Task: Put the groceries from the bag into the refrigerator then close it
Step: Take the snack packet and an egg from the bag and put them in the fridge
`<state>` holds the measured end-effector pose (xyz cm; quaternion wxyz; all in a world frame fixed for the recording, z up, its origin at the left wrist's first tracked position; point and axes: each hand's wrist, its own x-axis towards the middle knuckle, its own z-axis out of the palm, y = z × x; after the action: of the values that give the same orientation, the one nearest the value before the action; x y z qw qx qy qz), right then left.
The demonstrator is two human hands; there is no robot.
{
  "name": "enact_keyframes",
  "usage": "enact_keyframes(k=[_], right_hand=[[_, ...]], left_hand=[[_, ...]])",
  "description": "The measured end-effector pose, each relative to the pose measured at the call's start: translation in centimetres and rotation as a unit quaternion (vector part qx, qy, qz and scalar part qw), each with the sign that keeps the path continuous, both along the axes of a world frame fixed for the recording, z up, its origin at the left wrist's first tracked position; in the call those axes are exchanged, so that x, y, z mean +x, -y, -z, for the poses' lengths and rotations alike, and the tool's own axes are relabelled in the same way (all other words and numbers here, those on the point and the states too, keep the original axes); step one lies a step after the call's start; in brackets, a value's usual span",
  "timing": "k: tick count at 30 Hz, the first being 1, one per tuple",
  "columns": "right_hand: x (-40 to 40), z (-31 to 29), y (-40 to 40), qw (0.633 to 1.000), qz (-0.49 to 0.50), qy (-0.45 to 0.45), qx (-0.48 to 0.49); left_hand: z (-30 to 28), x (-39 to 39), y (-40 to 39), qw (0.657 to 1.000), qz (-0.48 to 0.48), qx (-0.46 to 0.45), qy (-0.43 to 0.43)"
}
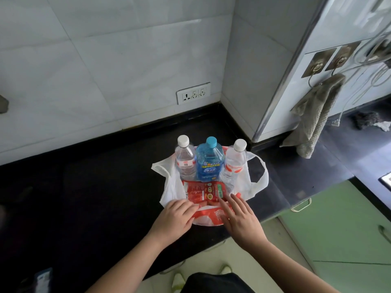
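A white plastic bag (pixel 257 182) lies spread open on the black counter (pixel 105 187). Three bottles stand upright in it: a clear one with a white cap (pixel 185 160), a blue one with a blue cap (pixel 209 163) and another clear one with a white cap and red label (pixel 233 163). A red snack packet (pixel 203 191) lies in front of them. My left hand (pixel 175 216) grips the bag's near red-and-white edge (pixel 211 216). My right hand (pixel 241 216) rests with straight fingers on the near edge of the packet.
A white tiled wall with a socket strip (pixel 193 93) stands behind the counter. A white refrigerator side (pixel 317 60) rises at the right with hooks, cables and a hanging grey cloth (pixel 315 117). Green cabinet fronts (pixel 338 225) sit below the counter at right.
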<state>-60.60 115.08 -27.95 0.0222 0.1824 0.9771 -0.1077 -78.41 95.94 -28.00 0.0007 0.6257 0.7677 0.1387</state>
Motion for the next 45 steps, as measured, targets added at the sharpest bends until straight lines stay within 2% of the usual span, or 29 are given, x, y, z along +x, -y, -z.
enact_keyframes(k=[9, 16, 23, 30, 39, 43, 45], right_hand=[[1.1, 0.0, 1.1, 0.999, 0.042, 0.030, -0.012], [0.5, -1.4, 1.3, 0.993, 0.107, 0.006, -0.052], [-0.5, -1.7, 0.9, 0.997, 0.074, -0.015, 0.029], [-0.8, -2.3, 0.6, 0.998, 0.029, -0.036, 0.046], [-1.1, -1.7, -0.5, 0.997, 0.005, -0.066, 0.039], [-1.8, -1.9, -1.1, 0.997, -0.017, -0.066, 0.039], [-2.4, -2.2, -1.3, 0.997, -0.032, -0.064, 0.041]], left_hand=[[0.2, 0.3, -0.1, 0.999, -0.017, 0.022, -0.016], [-1.4, 0.7, -3.9, 0.996, -0.090, 0.015, -0.019], [-2.6, 1.0, -9.1, 0.975, -0.121, -0.184, 0.009], [-0.5, 0.8, -9.8, 0.966, -0.122, -0.228, -0.004], [0.1, 0.4, -8.3, 0.971, -0.138, -0.194, 0.022], [0.1, 0.3, -7.0, 0.982, -0.152, -0.105, 0.035], [-0.2, 0.3, -6.1, 0.988, -0.150, -0.028, 0.039]])
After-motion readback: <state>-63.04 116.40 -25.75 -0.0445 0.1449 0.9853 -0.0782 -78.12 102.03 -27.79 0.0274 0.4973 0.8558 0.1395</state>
